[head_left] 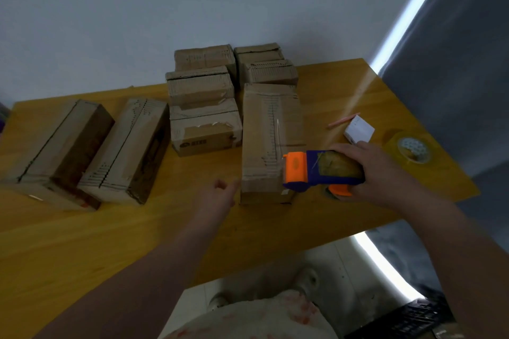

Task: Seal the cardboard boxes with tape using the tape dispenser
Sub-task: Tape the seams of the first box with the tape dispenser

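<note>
The wooden tabletop (137, 228) carries a stack of smaller boxes (203, 90) at its far edge and two long boxes (55, 146) lying side by side toward the left edge. The long cardboard box (264, 124) being worked on lies mid-table, running from the stack toward the near edge. The blue and orange tape dispenser (322, 170) sits at this box's near end, its orange head over the top face. The right hand (377, 170) is wrapped round its body and handle. The left hand (217, 195) holds nothing, fingers loose, just beside the box's near left corner without clearly touching it. A glint along the seam suggests tape, though blur makes this uncertain. To finish the strip well, I judge the left hand should pin the box while the dispenser tips down over the near end, pressing firmly before cutting. Near the right edge lie a spare tape roll (413, 150), a white pad (359, 130) and a pink pen (343, 120)
</note>
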`<act>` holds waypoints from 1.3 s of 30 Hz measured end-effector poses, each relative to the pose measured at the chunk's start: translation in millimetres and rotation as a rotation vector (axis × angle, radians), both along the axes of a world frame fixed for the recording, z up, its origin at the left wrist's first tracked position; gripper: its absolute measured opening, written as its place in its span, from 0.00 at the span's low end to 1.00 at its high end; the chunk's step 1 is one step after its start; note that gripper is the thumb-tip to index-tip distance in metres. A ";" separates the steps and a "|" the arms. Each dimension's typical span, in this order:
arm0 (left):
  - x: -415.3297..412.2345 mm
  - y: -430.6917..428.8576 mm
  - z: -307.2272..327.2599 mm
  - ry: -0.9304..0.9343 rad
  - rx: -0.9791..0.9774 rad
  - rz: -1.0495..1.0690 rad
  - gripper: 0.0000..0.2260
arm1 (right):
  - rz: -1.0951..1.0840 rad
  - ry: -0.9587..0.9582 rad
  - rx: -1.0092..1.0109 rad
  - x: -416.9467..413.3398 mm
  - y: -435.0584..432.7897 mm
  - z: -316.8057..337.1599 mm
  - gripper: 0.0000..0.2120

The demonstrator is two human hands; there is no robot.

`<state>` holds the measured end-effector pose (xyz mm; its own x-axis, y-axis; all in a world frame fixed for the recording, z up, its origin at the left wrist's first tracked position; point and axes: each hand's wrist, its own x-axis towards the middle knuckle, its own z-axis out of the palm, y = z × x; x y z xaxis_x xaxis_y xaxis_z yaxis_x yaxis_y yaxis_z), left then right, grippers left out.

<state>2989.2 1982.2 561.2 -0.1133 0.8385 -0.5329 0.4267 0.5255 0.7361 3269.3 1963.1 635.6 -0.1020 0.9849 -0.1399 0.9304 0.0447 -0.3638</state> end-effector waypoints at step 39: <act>34.5 -9.4 7.1 0.778 0.606 -0.989 0.50 | 0.276 0.243 -0.013 29.5 14.0 -5.9 0.35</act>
